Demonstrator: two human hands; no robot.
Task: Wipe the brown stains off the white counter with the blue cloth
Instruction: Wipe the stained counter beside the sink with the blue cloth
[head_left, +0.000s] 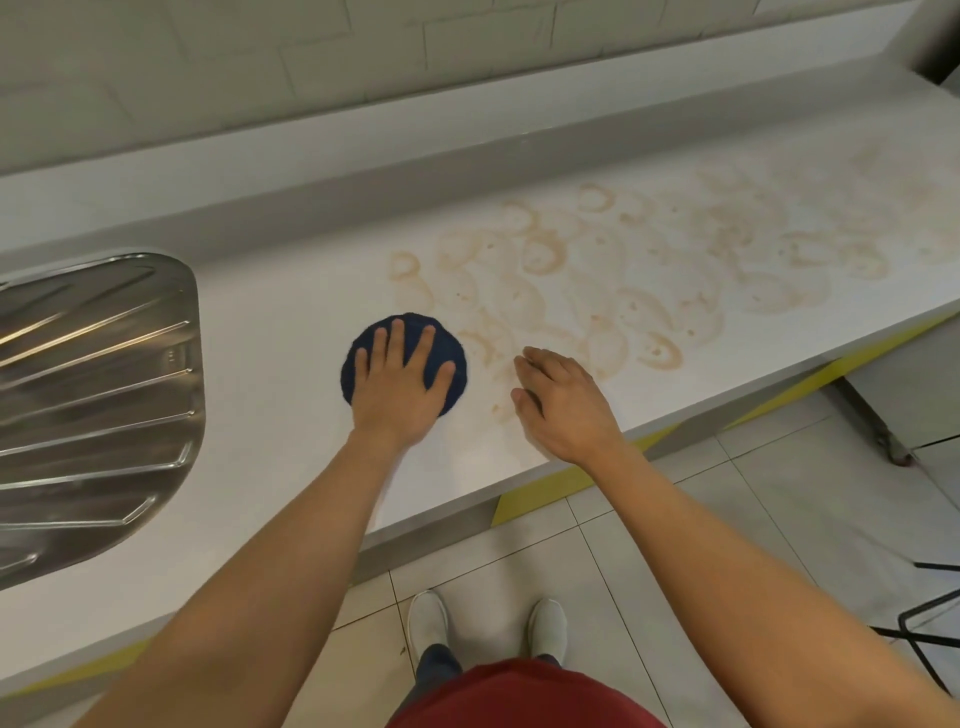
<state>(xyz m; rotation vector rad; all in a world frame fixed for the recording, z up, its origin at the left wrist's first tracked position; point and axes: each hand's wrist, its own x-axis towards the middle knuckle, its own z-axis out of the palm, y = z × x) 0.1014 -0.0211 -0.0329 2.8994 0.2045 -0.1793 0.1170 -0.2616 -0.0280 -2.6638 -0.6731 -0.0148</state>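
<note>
The counter (291, 322) runs from lower left to upper right, white and bare near the person, backed by a low upstand and a tiled wall. The stains (597, 270) spread across its right half as pale brown rings and smears, densest in the middle and fading toward the far right; their nearest edge lies just beside the cloth, so most of the wiping looks undone. The steel drainer (93, 374) sits at the left, ridged, well apart from the stains. The cloth (447, 343), dark blue and bunched into a round pad, lies on the counter at the left edge of the stains. The left hand (400, 384) lies flat on it, fingers straight and spread, pressing down and not gripping. The right hand (561, 400) is loosely open just right of the cloth, over the nearest marks, holding nothing; whether it touches the counter I cannot tell. To wipe well, I judge the left palm should keep firm, even weight on the pad and work rightward in overlapping passes, ring by ring, while the right hand moves out of the path. Dried rings may need repeated rubbing, and a dirty face of the pad could smear. As for containers, only the drainer shows, its basin out of view
</note>
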